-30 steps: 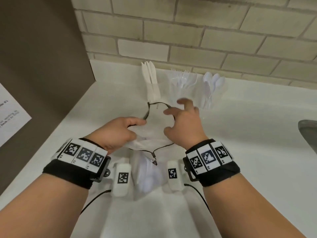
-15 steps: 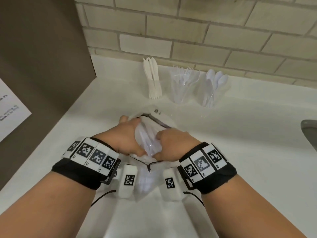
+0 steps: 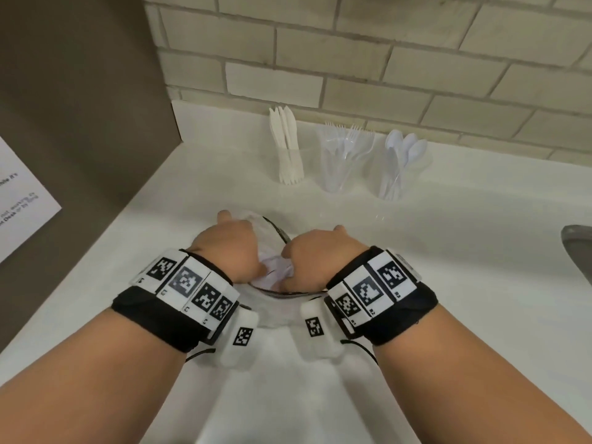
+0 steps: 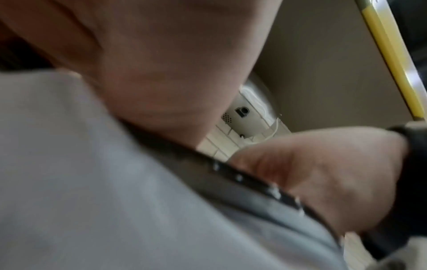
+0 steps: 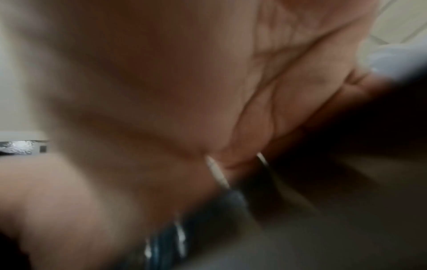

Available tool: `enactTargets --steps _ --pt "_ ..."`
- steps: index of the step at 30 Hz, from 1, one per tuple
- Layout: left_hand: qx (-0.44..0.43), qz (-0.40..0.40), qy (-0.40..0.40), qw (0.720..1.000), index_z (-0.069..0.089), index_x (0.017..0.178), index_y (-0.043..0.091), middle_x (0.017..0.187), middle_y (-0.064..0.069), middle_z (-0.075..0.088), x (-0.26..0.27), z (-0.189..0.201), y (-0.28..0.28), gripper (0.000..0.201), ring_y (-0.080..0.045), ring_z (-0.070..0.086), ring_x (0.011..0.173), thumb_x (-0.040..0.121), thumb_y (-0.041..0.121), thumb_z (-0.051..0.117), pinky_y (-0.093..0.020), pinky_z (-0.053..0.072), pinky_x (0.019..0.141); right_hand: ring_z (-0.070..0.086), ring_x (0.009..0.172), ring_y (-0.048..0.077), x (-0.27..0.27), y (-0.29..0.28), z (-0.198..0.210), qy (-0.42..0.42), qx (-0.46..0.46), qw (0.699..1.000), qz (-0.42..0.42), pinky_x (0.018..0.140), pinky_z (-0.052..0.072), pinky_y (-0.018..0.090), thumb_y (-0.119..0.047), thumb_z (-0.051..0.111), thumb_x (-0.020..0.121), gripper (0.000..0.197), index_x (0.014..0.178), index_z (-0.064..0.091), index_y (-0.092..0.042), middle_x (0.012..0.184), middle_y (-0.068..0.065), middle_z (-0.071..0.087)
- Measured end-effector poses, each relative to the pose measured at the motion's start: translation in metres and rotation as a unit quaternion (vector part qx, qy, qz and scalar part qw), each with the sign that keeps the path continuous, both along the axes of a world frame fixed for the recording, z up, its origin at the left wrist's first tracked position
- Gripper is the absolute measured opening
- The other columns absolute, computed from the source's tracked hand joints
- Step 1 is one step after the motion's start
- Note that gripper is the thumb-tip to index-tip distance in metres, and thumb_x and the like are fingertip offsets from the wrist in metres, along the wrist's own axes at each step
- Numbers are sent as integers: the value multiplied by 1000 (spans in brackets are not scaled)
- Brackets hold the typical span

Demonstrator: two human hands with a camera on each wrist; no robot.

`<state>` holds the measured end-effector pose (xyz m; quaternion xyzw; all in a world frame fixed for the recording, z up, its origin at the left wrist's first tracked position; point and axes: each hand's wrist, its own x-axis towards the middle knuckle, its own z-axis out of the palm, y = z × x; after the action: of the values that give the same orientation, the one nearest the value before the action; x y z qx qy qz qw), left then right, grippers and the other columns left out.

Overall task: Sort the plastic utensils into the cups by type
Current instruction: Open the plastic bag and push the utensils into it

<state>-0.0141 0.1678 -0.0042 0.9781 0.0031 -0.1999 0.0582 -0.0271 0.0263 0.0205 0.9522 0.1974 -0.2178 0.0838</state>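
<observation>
Three clear cups stand in a row at the back of the white counter: one with white knives [image 3: 290,165], one with clear forks [image 3: 342,165], one with white spoons [image 3: 395,174]. Nearer to me, my left hand [image 3: 230,248] and right hand [image 3: 314,261] are side by side, both curled round a crumpled clear plastic bag [image 3: 275,270] with a black zip edge. The left wrist view shows the bag [image 4: 92,182] as a grey sheet under my left hand [image 4: 161,73], with the right hand [image 4: 323,173] beside it. My right hand [image 5: 184,73] fills the blurred right wrist view. What the bag holds is hidden.
A brown panel [image 3: 80,107] with a white paper sign [image 3: 19,203] walls off the left side. A brick wall [image 3: 384,59] runs behind the cups. The edge of a grey sink [image 3: 576,248] shows at the right of the counter [image 3: 448,251].
My right hand was open over the bag one second ago. Both hands have since closed on the bag, bunched it up and drawn it toward me.
</observation>
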Motion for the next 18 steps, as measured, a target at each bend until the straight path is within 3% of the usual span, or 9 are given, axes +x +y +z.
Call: enactTargets --steps 1,3,5,6,8,12,15,18 --pt "1 -17 -2 1000 42 129 16 126 -8 32 -2 1 2 73 -26 52 86 68 42 72 -36 51 76 54 110 23 0 1 4 -51 19 998 19 97 30 46 -46 55 86 45 124 57 -22 115 0 59" --pt "-17 -64 -10 998 34 136 23 135 -5 25 -1 1 8 82 -24 53 81 66 15 75 -33 51 73 52 108 23 4 2 9 -119 110 985 51 96 38 39 -24 59 86 34 120 62 -19 117 4 55" --pt "-60 -113 -21 992 37 136 30 145 -3 20 1 3 13 79 -25 58 88 68 2 66 -28 49 74 57 106 22 8 4 3 -80 178 978 69 93 46 31 -10 58 84 36 119 63 -15 118 5 60" --pt "-82 -127 -27 988 43 133 33 148 -3 20 1 2 15 74 -25 59 98 70 -2 60 -27 49 80 59 105 22 9 5 -3 -47 165 983 65 91 48 30 -9 58 84 36 120 62 -12 118 7 62" --pt "-94 -108 -27 989 55 126 37 147 -4 29 3 -1 22 66 -25 54 116 75 -5 50 -23 45 93 59 108 26 9 4 -15 -11 110 993 35 90 50 31 -17 61 85 39 123 55 -8 121 11 60" --pt "-82 -52 -22 995 52 133 37 136 -6 48 5 -11 30 68 -25 58 110 79 -4 46 -30 49 95 55 115 27 13 -6 -21 16 81 996 29 96 47 33 -32 65 85 56 132 47 -7 129 11 54" --pt "-93 -43 -73 992 43 141 25 126 -14 54 7 -18 30 67 -29 58 109 81 -3 49 -31 47 93 57 107 25 15 -7 -16 30 81 995 47 87 47 30 -32 59 89 42 123 57 -8 121 8 59" --pt "-171 9 -100 980 46 138 16 124 -16 58 10 -17 31 52 -31 57 109 87 4 47 -33 47 91 58 96 26 15 -4 -18 32 84 995 49 78 46 28 -38 50 94 38 105 64 -4 105 8 62"
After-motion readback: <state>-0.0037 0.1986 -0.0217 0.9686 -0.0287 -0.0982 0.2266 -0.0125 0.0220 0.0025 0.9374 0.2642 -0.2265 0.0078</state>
